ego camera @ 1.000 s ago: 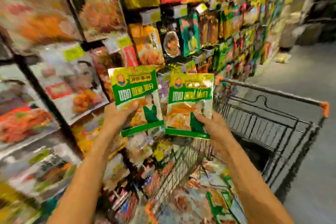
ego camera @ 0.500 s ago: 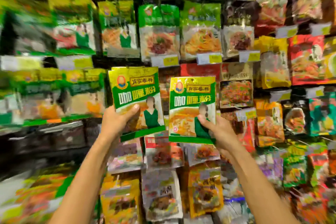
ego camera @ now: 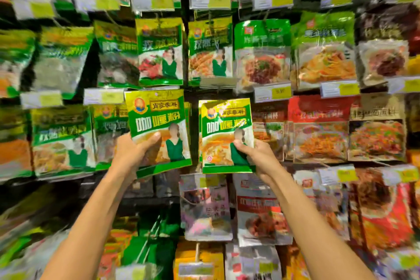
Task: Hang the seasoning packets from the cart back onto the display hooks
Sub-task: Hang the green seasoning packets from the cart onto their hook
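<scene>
Both hands are up at the display, one packet each. Left hand [ego camera: 129, 152] grips the lower corner of the left packet [ego camera: 156, 120], thumb laid across the front. Right hand [ego camera: 256, 154] pinches the bottom edge of the right packet [ego camera: 225, 125], thumb on its face. Both packets stand upright, side by side, just in front of the hanging packets [ego camera: 210, 52] on the wall. They look light, thin and floppy, and that glossy foil could slide under a loose thumb. Gripping low leaves the top free for a hook, but the top may sag, so a firmer pinch higher up might steady it. Hang holes and hooks are too blurred to make out.
</scene>
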The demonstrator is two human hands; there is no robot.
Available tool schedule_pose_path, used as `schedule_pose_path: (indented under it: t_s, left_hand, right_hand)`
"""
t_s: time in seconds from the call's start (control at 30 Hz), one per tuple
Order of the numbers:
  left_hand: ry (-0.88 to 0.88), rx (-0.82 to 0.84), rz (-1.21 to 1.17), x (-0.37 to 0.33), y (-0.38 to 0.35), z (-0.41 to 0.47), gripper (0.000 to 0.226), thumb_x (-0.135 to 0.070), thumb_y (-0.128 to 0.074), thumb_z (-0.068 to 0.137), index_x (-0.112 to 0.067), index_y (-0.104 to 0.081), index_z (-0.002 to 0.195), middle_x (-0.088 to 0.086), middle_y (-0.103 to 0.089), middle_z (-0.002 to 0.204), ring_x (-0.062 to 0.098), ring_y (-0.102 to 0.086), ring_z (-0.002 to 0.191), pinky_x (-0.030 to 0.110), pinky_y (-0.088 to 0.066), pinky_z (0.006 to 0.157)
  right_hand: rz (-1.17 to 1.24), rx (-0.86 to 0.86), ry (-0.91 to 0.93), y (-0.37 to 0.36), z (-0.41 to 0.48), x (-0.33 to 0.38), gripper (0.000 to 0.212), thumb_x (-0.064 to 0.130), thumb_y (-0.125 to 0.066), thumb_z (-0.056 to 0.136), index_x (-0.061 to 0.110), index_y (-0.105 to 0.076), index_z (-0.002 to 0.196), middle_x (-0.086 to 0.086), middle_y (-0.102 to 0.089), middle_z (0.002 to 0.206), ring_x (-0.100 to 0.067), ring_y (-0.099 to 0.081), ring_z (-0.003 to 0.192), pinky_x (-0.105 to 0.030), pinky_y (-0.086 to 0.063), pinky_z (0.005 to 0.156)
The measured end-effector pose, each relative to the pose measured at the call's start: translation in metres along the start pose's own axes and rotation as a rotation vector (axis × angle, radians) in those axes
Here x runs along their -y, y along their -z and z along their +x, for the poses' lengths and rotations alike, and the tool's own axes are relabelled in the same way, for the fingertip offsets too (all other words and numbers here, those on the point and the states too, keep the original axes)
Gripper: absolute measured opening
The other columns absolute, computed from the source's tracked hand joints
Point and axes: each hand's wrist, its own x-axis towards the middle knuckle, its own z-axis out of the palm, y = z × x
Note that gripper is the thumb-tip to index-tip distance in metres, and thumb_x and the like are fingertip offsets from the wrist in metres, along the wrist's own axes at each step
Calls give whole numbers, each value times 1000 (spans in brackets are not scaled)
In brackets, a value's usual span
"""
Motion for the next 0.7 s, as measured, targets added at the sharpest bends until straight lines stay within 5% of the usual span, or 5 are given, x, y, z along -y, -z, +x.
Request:
schedule_pose_path:
  t_s: [0.1,0.2,0.47,0.57,0.7]
  left_hand:
    - [22,5,-5,8,5,14,17,-11,-75,77,-25,-66,79,-6,-66,73,-6,-61,49,11,-45,42]
    - [87,39,-4,14,9,23,13,-20,-77,76,-27,-68,81,-1,-71,84,14,-67,72,26,-49,60]
    - [109,42,-12,18,4,24,17,-19,-78,75,-25,-68,88,8,-72,98,28,-68,93,48,-53,86]
    - [97,44,-15,18,1,21,16,-19,-78,76,-25,-68,87,8,-72,99,25,-68,91,45,-54,84]
    - [97,66,-15,17,-5,16,18,-20,-76,77,-25,-68,92,3,-72,97,18,-68,86,36,-54,76]
  right_hand:
    - [15,-3,-10,-8,17,2,2,15,-67,87,14,-66,87,-6,-69,84,-20,-65,76,-36,-54,77]
    - [28,-1,-31,-10,28,4,7,16,-68,86,12,-65,91,-3,-71,81,-17,-68,73,-28,-54,64]
    - [120,20,-85,-10,35,-10,12,15,-65,88,8,-65,98,-9,-70,93,-20,-67,82,-30,-55,71]
    - [114,20,-83,-10,38,-11,16,16,-65,88,6,-66,102,-6,-71,90,-16,-68,78,-24,-54,62]
    - [32,-3,-74,-10,36,-17,28,24,-65,89,5,-64,110,-8,-70,97,-20,-66,87,-29,-53,76]
